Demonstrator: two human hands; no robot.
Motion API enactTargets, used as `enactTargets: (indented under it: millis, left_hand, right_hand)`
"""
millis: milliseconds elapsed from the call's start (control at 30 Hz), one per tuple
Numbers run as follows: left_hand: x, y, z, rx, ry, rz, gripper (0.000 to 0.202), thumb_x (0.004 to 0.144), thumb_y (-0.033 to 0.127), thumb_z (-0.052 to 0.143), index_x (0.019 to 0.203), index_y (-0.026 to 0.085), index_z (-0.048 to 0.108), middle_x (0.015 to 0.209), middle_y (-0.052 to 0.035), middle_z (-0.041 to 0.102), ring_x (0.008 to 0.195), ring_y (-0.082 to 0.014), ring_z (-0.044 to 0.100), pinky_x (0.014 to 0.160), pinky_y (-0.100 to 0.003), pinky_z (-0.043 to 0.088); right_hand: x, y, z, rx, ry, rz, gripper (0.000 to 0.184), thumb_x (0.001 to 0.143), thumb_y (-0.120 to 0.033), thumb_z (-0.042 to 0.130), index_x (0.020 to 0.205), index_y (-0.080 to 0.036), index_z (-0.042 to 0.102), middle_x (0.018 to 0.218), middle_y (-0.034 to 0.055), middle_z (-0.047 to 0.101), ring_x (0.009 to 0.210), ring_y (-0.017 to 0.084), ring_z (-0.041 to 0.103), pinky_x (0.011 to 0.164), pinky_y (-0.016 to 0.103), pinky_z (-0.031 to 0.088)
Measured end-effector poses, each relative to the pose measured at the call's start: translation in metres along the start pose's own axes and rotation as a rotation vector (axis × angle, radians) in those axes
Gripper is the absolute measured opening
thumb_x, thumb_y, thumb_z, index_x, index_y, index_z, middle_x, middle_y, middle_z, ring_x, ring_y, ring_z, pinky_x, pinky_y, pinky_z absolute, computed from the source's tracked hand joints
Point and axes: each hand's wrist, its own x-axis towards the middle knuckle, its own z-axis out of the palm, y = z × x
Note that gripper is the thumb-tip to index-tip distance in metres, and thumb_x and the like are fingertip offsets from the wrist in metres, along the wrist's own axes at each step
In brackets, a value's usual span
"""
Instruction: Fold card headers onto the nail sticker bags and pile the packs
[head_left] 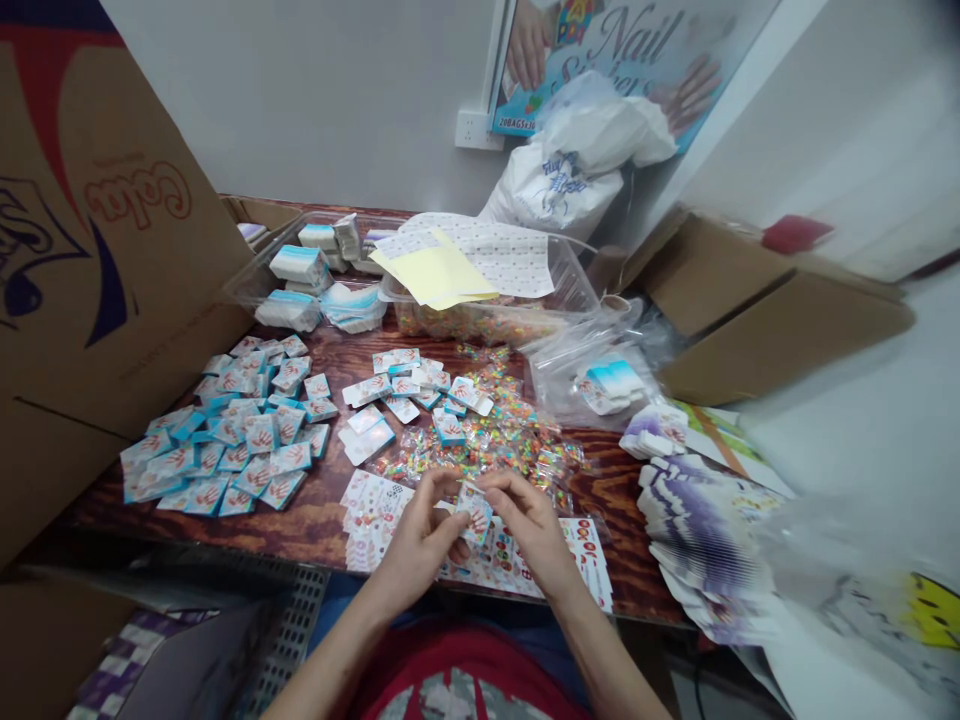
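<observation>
Between my two hands, over the table's near edge, is a small blue and white box [474,512] printed with a red hand. My left hand [429,530] grips its left side between thumb and fingers. At its upper right edge, my right hand [526,518] has fingers and thumb pinched together on the box. Under my hands lie sheets of nail stickers [371,515], fanned along the edge. Just beyond, small clear packets of colourful candy [517,425] are heaped. Several small boxes [405,385] lie loose beside that heap, some with flaps raised.
A pile of small boxes [240,430] covers the table's left, beside a tall cardboard carton [112,250]. Clear plastic tubs [577,285] stand behind, one topped with yellow paper [439,270]. Purple and white flat cartons [705,540] and an open cardboard box [780,330] are on the right.
</observation>
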Motion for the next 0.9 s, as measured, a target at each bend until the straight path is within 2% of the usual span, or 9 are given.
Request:
enactTargets:
  millis: [67, 267, 433, 567, 700, 800, 900]
  left_hand:
    - [-0.001, -0.001, 0.000, 0.019, -0.007, -0.008, 0.038, 0.087, 0.031, 0.058, 0.121, 0.027, 0.041, 0.114, -0.0039, 0.051, 0.054, -0.0056, 0.061, 0.045, -0.020, 0.049]
    - [-0.004, -0.001, -0.006, 0.141, -0.094, -0.018, 0.039, 0.090, 0.030, 0.055, 0.127, 0.028, 0.042, 0.114, -0.0047, 0.053, 0.054, -0.0055, 0.059, 0.048, -0.021, 0.050]
    - [-0.004, -0.003, -0.005, 0.090, -0.106, -0.018, 0.039, 0.091, 0.032, 0.054, 0.128, 0.030, 0.042, 0.113, -0.0039, 0.053, 0.054, -0.0056, 0.059, 0.048, -0.020, 0.049]
    - [-0.005, -0.005, -0.003, 0.063, -0.085, -0.033, 0.041, 0.091, 0.033, 0.054, 0.129, 0.029, 0.039, 0.114, -0.0044, 0.052, 0.055, -0.0063, 0.060, 0.048, -0.020, 0.050]
    - [-0.006, -0.007, -0.006, 0.050, -0.044, -0.020, 0.044, 0.091, 0.033, 0.054, 0.131, 0.030, 0.037, 0.115, -0.0042, 0.052, 0.056, -0.0063, 0.059, 0.048, -0.020, 0.050]
    - [-0.005, -0.008, -0.009, 0.085, -0.029, 0.022, 0.043, 0.091, 0.032, 0.054, 0.131, 0.029, 0.039, 0.111, -0.0030, 0.054, 0.058, -0.0068, 0.057, 0.051, -0.020, 0.050]
    - [-0.005, -0.005, -0.010, 0.166, -0.049, 0.038, 0.036, 0.091, 0.032, 0.053, 0.126, 0.025, 0.049, 0.104, -0.0028, 0.059, 0.059, -0.0081, 0.055, 0.054, -0.021, 0.049]
  right_hand:
    - [0.000, 0.003, 0.002, 0.021, 0.027, 0.019, 0.021, 0.084, -0.039, 0.066, 0.077, -0.019, 0.065, 0.080, 0.0017, 0.063, 0.077, 0.017, 0.056, 0.070, 0.027, 0.043]
    - [0.002, 0.008, 0.004, 0.072, 0.125, 0.111, 0.026, 0.074, -0.041, 0.074, 0.072, -0.018, 0.062, 0.064, -0.0024, 0.054, 0.060, 0.012, 0.047, 0.056, 0.022, 0.039]
    - [0.005, 0.001, 0.001, 0.059, 0.113, 0.177, 0.033, 0.072, -0.046, 0.075, 0.067, -0.018, 0.059, 0.057, -0.0040, 0.049, 0.052, 0.011, 0.044, 0.047, 0.021, 0.037]
    - [0.005, -0.001, -0.002, 0.022, 0.070, 0.157, 0.033, 0.071, -0.045, 0.076, 0.064, -0.017, 0.061, 0.055, -0.0037, 0.050, 0.050, 0.010, 0.045, 0.046, 0.021, 0.038]
    - [-0.003, 0.003, -0.003, 0.076, 0.058, 0.137, 0.030, 0.074, -0.044, 0.075, 0.066, -0.017, 0.065, 0.061, -0.0016, 0.056, 0.052, 0.011, 0.050, 0.047, 0.021, 0.043]
    - [-0.010, 0.005, -0.001, 0.158, 0.089, 0.189, 0.027, 0.073, -0.043, 0.077, 0.073, -0.018, 0.067, 0.068, -0.0007, 0.061, 0.053, 0.011, 0.054, 0.046, 0.021, 0.046]
    - [-0.012, 0.005, 0.000, 0.231, 0.099, 0.269, 0.030, 0.069, -0.044, 0.080, 0.073, -0.018, 0.066, 0.065, -0.0014, 0.061, 0.050, 0.011, 0.055, 0.044, 0.022, 0.048]
